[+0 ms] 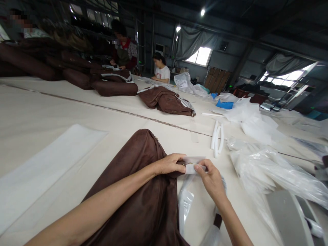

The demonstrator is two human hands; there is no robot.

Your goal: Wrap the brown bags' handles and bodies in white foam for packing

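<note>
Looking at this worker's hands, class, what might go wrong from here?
The thin white slip, pinched by the right hand, might crease or tear if pulled.

The small brown end at the left hand might slip free, as only fingertips appear to hold it.

The clear plastic beside the large brown leather piece might catch on a forearm.
</note>
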